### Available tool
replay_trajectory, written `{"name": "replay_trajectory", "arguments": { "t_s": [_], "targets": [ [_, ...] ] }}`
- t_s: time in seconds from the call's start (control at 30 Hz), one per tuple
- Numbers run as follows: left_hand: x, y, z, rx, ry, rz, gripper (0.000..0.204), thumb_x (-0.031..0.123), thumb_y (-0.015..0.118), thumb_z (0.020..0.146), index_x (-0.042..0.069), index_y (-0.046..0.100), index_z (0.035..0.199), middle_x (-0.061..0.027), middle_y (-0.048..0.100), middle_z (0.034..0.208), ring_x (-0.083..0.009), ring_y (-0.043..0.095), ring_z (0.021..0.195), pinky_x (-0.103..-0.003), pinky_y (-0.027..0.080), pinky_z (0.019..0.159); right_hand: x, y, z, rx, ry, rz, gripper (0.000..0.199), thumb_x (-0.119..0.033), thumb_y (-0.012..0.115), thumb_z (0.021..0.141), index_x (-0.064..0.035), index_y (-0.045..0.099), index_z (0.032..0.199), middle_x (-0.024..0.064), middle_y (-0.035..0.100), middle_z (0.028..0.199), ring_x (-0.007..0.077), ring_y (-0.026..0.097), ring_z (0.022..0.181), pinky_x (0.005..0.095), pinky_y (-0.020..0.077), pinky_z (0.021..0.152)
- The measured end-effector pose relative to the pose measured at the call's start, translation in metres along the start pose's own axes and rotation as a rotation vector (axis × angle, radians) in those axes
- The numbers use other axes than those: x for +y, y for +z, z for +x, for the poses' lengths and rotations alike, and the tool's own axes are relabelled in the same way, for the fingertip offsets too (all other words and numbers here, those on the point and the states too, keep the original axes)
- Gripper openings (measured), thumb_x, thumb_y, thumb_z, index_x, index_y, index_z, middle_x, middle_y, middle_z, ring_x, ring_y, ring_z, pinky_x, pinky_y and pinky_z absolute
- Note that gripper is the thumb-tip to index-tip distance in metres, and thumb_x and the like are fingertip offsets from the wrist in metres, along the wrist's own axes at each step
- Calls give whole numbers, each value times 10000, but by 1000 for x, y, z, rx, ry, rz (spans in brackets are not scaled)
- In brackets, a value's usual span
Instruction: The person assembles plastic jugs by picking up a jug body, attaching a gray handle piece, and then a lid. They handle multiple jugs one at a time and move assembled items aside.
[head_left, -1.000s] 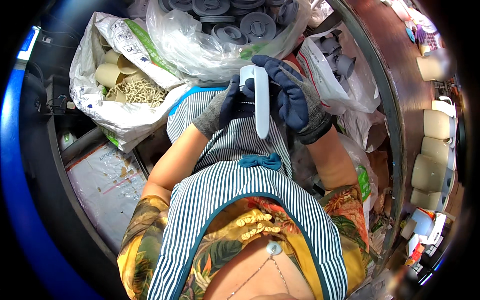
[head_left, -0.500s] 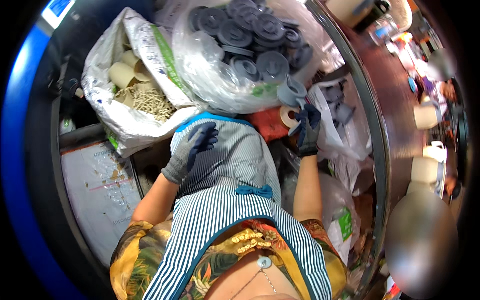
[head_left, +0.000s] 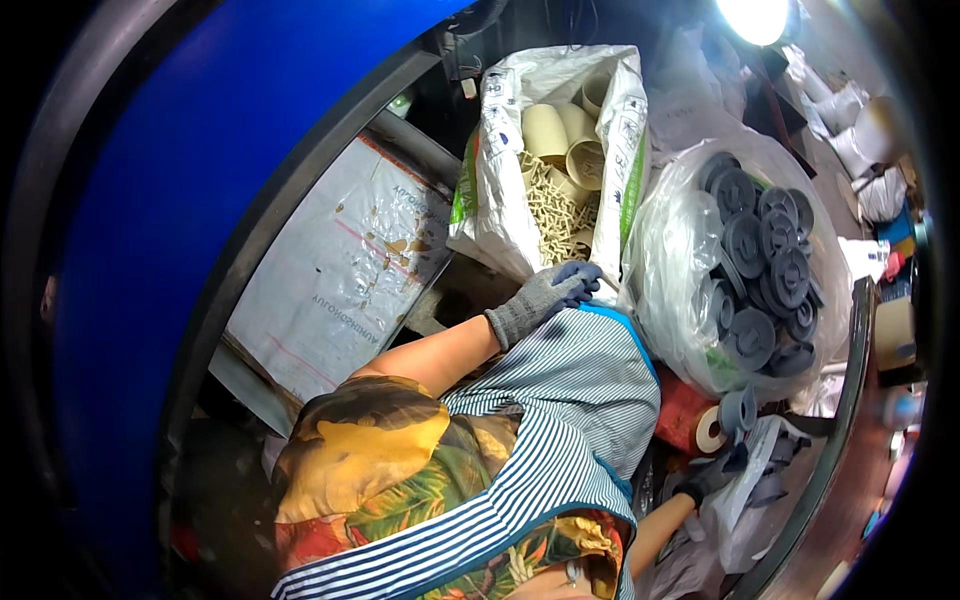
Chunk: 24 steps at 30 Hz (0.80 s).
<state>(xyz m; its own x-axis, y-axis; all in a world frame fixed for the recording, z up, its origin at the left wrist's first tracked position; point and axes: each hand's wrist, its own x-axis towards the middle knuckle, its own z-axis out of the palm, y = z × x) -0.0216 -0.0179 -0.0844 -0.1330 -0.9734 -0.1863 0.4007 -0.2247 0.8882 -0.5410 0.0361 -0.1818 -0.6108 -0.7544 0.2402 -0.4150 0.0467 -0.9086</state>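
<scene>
My left hand [head_left: 548, 300], in a grey knit glove with dark blue coated fingers, is at the near edge of a white woven sack [head_left: 494, 190]. Its fingers are loosely bent, with nothing seen in them. Inside the sack are cream cylindrical cups [head_left: 545, 132] and many small cream pegs [head_left: 566, 215]. Low on the right, my right hand [head_left: 712, 472], gloved alike, is at the mouth of a white plastic bag [head_left: 733, 515] holding grey plastic parts [head_left: 768, 488]. Its fingers are partly hidden. Just beyond it are a grey ring-shaped part [head_left: 738, 412] and a cream roll [head_left: 709, 430].
A large clear bag [head_left: 665, 260] of round dark grey lids [head_left: 748, 245] stands right of the sack. A plastic-wrapped box [head_left: 340, 265] lies to the left, beside a blue panel [head_left: 200, 150]. A dark frame bar [head_left: 835, 440] runs along the right. A red object [head_left: 684, 408] sits by the roll.
The view has swung left, shifting the scene rightward. My left hand has moved from over my lap to the sack's edge. My right hand has dropped from beside the roll to the bag of grey parts.
</scene>
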Motion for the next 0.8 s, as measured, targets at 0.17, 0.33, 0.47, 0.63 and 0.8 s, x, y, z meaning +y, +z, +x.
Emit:
{"name": "replay_trajectory", "arguments": {
  "t_s": [0.17,0.33,0.47,0.63,0.8],
  "targets": [
    [-8,-58,7,448,233,-24,354,333,623,945,58,627,1168,-44,672,1027,-119,621,872,-248,499,765,-39,11,-19,121,-90,-327,413,-201,607,958,31,512,1286,183,558,1309,304,560,1191,398,449,1025],
    [28,-148,9,787,383,-308,211,306,635,920,119,664,1014,-15,673,866,-118,606,703,-246,484,645,-128,51,-57,85,-719,-670,415,-208,616,944,-15,513,1296,194,543,1324,347,537,1223,463,435,1022],
    [19,-201,5,945,268,-427,210,311,615,899,146,656,1021,2,664,931,-129,609,779,-250,477,674,-171,124,-88,-48,-877,-428,419,-190,642,914,-84,524,1302,198,458,1405,409,472,1262,510,423,1014],
    [-20,-229,-25,1080,208,-472,288,352,575,898,155,628,1101,-31,641,1115,-162,601,971,-311,469,865,-136,184,-110,-296,-1026,-545,511,-229,631,880,-122,489,1359,196,434,1428,404,407,1307,540,345,1064],
    [-46,-252,-40,1131,227,-480,451,385,537,919,114,535,1280,-80,588,1277,-255,557,1155,-416,414,986,-133,183,-109,-281,-975,-505,503,-225,626,879,-119,498,1354,185,430,1439,405,402,1313,532,339,1060]
  ]
}}
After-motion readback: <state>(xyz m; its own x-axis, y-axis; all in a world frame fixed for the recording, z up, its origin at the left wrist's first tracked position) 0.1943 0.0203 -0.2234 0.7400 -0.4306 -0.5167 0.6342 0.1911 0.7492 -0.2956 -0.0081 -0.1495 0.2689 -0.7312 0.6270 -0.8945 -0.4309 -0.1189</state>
